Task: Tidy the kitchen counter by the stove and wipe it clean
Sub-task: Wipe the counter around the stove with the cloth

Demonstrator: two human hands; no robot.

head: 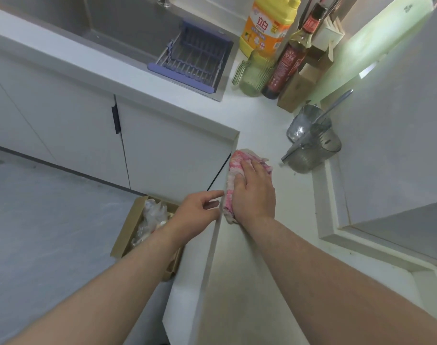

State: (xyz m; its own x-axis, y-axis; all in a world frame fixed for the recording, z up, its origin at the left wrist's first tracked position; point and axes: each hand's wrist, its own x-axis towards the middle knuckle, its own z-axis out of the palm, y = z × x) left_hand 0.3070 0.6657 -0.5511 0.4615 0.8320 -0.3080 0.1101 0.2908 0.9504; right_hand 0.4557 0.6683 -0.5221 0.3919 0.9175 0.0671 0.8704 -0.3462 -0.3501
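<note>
The right hand (253,192) presses a pink cloth (239,158) on the white worktop (257,270).
The pink cloth lies at the worktop's front edge under flat fingers, grip wide. The left hand (197,215) hangs just beside it, fingers loose, holding nothing.

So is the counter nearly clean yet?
Tidying looks mostly done: the yellow bottle, dark bottle and green jug stand grouped at the back of the counter. In hand: the right hand presses the pink cloth near the front edge, with the left hand open beside it. Left: a few specks by the utensil holder, probably.
</note>
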